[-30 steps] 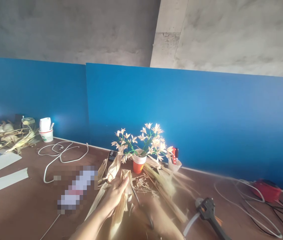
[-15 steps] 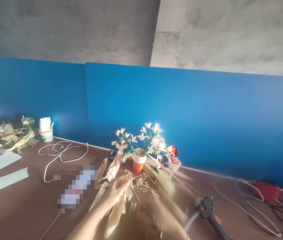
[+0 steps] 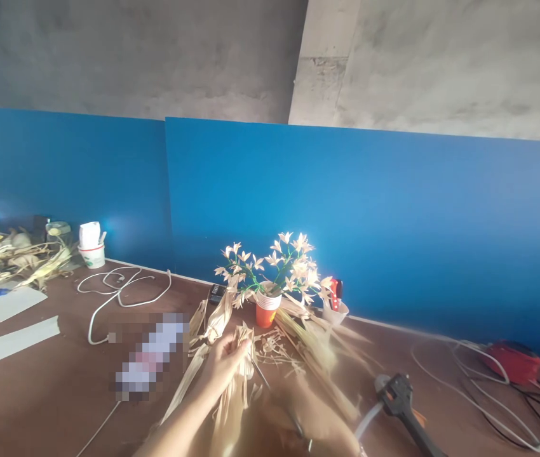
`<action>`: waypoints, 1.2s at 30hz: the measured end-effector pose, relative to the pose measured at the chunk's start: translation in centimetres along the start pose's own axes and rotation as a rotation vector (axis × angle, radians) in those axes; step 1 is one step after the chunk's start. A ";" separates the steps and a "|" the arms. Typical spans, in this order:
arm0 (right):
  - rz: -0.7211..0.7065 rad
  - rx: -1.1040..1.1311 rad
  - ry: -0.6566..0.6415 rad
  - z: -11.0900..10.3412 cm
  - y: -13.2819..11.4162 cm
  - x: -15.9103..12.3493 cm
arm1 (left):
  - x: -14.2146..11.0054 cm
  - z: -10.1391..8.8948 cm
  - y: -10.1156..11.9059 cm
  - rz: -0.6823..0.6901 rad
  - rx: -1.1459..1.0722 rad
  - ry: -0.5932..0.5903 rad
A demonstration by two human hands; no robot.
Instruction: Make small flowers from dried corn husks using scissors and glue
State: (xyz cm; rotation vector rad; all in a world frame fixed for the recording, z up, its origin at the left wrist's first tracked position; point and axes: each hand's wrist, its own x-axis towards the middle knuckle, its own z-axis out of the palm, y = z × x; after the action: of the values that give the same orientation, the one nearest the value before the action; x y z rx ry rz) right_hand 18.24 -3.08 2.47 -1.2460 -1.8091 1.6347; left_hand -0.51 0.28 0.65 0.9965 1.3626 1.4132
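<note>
My left hand (image 3: 225,367) reaches forward over the brown table (image 3: 60,393). Its fingers are pinched on the upper end of a pale dried husk bundle (image 3: 232,400) that hangs down below the palm. More loose husks (image 3: 213,320) lie just beyond it. My right hand (image 3: 320,422) sits low at the bottom edge, dim and smeared. It is closed round a thin dark tool (image 3: 274,400) whose tip points toward the husk bundle. An orange paper cup (image 3: 265,312) holding handmade husk flowers (image 3: 274,263) stands right behind both hands.
A black glue gun (image 3: 401,398) with a white cable lies to the right, and a red device (image 3: 513,360) with wires sits against the blue panel (image 3: 394,222). A small clear cup (image 3: 335,312), a white cord (image 3: 122,292), paper sheets (image 3: 7,343), a white cup (image 3: 91,254) and a husk pile (image 3: 17,261) lie around.
My left hand's fingers have curled from lying flat on the husk bundle to pinching its top end. The view has shifted slightly; my right hand stays low.
</note>
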 end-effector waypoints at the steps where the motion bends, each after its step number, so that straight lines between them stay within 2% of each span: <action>1: 0.015 0.006 -0.022 0.0 -0.1 -0.1 | 0.0 0.0 0.2 0.055 -0.002 -0.029; 6: 0.051 0.023 -0.063 0.4 -0.5 -0.1 | 0.2 -0.2 1.0 0.140 -0.037 0.001; 15: 0.050 0.039 -0.039 0.8 -0.8 0.0 | 0.4 -0.1 -1.2 0.110 0.018 -0.016; 24: 0.025 0.047 -0.026 0.9 -0.7 0.1 | 0.6 0.1 -1.7 0.090 -0.031 -0.028; 31: 0.015 0.037 -0.026 0.9 -0.7 0.2 | 0.9 0.0 -2.3 0.094 -0.018 -0.094; 36: -0.006 0.024 -0.015 0.8 -0.6 0.0 | 0.7 0.0 -1.7 0.087 -0.034 -0.029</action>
State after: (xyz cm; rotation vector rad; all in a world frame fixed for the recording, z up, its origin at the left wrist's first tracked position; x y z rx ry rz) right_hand 17.35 -3.46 2.86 -1.2201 -1.7957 1.6619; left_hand -0.56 0.88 -1.11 1.0611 1.2838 1.4755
